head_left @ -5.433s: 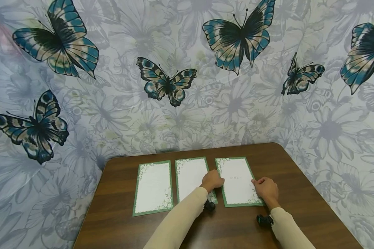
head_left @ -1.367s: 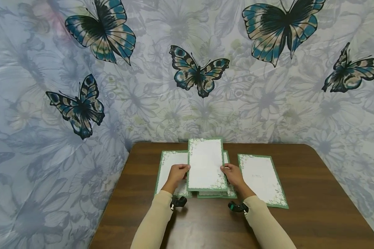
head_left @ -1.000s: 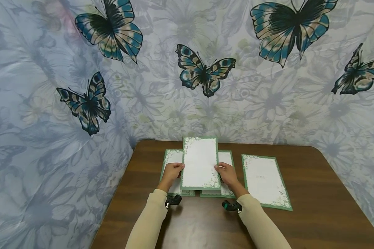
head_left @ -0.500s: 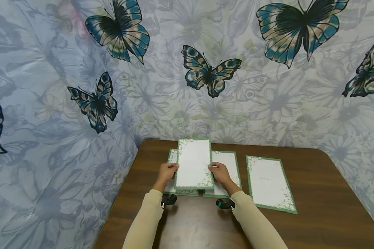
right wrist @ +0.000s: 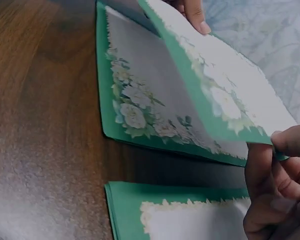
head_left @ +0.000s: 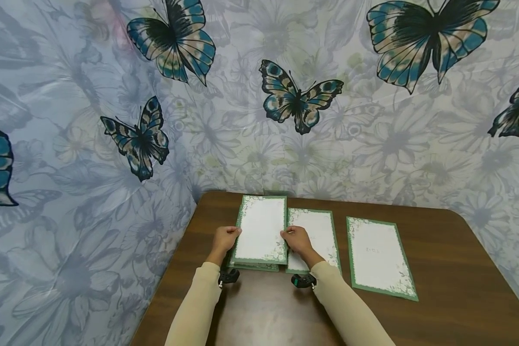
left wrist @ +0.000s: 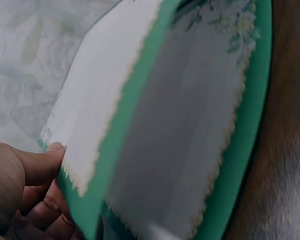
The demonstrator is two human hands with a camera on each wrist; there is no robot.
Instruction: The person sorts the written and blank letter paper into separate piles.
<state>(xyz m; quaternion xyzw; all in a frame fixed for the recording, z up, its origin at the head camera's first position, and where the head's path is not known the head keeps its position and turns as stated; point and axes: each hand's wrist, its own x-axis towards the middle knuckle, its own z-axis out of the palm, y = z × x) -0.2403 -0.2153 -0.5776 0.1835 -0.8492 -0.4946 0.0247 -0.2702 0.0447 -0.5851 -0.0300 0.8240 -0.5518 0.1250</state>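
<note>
A white sheet of paper with a green floral border (head_left: 260,230) is held raised and tilted between my two hands. My left hand (head_left: 225,240) pinches its left edge, thumb on top and fingers beneath, as the left wrist view shows. On the opposite edge my right hand (head_left: 299,240) pinches it the same way. Directly below lies another bordered sheet (right wrist: 135,95), mostly covered in the head view; a gap shows between the two in both wrist views. A middle sheet (head_left: 317,235) lies just right of them, partly behind my right hand.
Farther right on the brown wooden table (head_left: 450,278) lies another bordered sheet (head_left: 380,259) with faint writing in its middle. A wall cloth with printed butterflies (head_left: 300,98) hangs right behind the table's back edge. Both wrists carry small black devices (head_left: 302,280).
Both hands have carried the held sheet leftward from over the middle sheet and lowered it over the left sheet. The middle sheet is now more exposed. The head view has shifted slightly.
</note>
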